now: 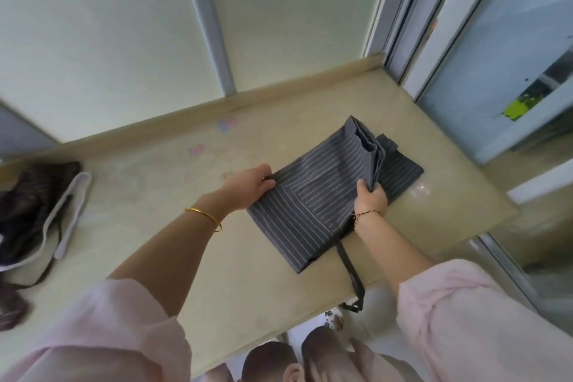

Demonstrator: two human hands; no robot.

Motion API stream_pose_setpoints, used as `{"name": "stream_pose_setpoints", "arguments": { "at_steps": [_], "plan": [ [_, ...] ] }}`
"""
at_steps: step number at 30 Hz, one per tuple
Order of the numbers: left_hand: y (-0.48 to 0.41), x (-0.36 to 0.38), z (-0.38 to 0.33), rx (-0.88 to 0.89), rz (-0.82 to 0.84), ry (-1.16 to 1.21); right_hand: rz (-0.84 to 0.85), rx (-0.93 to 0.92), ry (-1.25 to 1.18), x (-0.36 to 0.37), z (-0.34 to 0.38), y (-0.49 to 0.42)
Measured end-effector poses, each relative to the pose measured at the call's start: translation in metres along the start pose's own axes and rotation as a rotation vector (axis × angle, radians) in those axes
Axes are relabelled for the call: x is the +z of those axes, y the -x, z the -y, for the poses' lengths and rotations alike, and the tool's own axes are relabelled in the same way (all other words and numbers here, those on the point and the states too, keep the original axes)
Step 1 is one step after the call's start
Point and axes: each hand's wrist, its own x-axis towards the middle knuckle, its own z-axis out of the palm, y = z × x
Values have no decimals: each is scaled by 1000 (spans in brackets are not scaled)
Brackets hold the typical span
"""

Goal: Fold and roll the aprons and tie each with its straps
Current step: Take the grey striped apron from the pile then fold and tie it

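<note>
Sleeves (465, 304) nearest; striped apron (313, 205), axis 7–1 o'clock; left hand (251, 184) pinches 9 o'clock edge, right hand (370, 198) seemingly grips 3 o'clock fold.

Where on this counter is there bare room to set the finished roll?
Widest bare counter lies between the dark apron pile at the left and the striped apron. A narrower strip runs behind the apron along the back ledge. The right end is crowded: the left hand and right hand grip the apron, and its strap hangs over the front edge.
</note>
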Motion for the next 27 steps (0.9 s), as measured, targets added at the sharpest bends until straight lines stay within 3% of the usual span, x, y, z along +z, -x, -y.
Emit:
{"name": "stream_pose_setpoints", "arguments": {
  "at_steps": [8,15,27],
  "plan": [
    [72,-44,110,-274,5,-242,421,-54,68,100,14,58],
    [72,-38,123,-253,15,-278,364,-57,149,98,16,41],
    [74,-35,143,-298,102,-25,227,3,-134,94,15,31]
  ]
}}
